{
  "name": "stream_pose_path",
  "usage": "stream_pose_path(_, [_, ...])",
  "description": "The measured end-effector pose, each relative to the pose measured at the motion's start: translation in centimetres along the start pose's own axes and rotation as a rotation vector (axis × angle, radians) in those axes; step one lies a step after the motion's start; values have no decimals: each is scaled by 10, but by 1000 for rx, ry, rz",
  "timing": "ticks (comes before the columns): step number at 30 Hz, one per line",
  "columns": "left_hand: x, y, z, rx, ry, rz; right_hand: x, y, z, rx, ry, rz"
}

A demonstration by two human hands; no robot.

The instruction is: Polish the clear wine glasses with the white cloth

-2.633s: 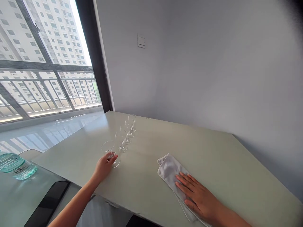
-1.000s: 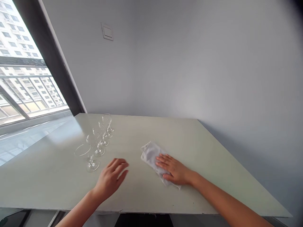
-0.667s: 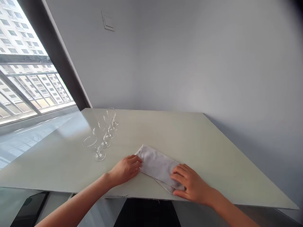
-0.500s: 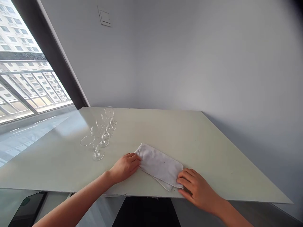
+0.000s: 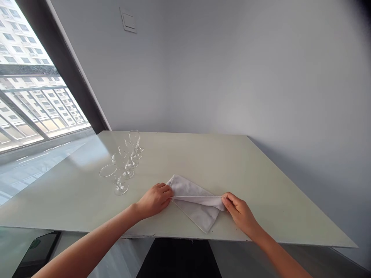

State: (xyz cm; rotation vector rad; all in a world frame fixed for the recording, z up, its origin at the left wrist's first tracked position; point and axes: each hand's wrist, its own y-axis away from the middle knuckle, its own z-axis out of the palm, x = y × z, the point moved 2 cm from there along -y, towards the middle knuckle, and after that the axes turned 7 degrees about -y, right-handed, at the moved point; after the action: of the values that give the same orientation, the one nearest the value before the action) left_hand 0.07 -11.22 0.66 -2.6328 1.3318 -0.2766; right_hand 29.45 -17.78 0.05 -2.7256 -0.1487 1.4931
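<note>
Left hand [image 5: 155, 200]: curled, fingertips pinching the cloth's left end, knuckles resting low on the table.
Right hand [image 5: 239, 210]: thumb and forefinger pressed together on the cloth's right corner, other fingers tucked under.
Cloth [image 5: 193, 202]: white, stretched between the two hands; top edge pulled taut in a straight line from one pinch to the other, lifted slightly; lower flap drooping toward the near table edge, a point of it lying on the surface below and between the hands; small flap poking up just beyond the left fingers.
Table [image 5: 261, 181]: pale, glossy; near edge just below both wrists; bare surface to the right of the right hand and beyond the cloth.
Nearest glass [image 5: 114, 178]: clear, stemmed, upright, left of and a little beyond the left hand, near but apart from it.
Other glasses [image 5: 131, 152]: three more in a row running away from the nearest one toward the wall, close together, overlapping in view.
In the way: nothing between hands and cloth; glasses well left of the cloth.
Window [image 5: 31, 92]: far left, past the glasses, dark frame beside it.
Wall switch [image 5: 128, 21]: high on the grey wall, far beyond the left hand.
</note>
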Motion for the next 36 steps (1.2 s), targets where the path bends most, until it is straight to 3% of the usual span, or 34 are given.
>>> stream_pose_path(4, [-7, -9, -9, -23, -9, -31, 5, -8, -3, 87, -56, 2])
stream_pose_path(8, [-11, -36, -27, 35, -20, -80, 2, -15, -11, 163, -63, -5])
stream_pose_path(12, [-12, -66, -41, 50, 180, -269, -3, -20, -19, 269, -116, -17])
stream_pose_path(15, [-13, -78, -45, -42, 369, -369, -4, -21, -22, 270, -190, -35])
stream_pose_path(17, [-14, -80, -49, -44, 405, -412, -5, -21, -24, 250, -216, -38])
stream_pose_path(21, [-8, -73, -73, 225, 365, -445, -20, -18, -32, 315, -295, -112])
stream_pose_path(23, [2, -65, -93, 386, 284, -374, -33, -15, -39, 367, -345, -185])
stream_pose_path(25, [13, -55, -112, 461, 202, -287, -49, -10, -47, 355, -389, -254])
stream_pose_path(27, [20, -46, -125, 424, 178, -227, -61, -7, -55, 309, -399, -286])
stream_pose_path(31, [19, -37, -135, 229, 205, -223, -68, -11, -67, 219, -347, -242])
stream_pose_path(36, [10, -28, -136, 93, 479, -253, -62, -13, -75, 45, -450, -258])
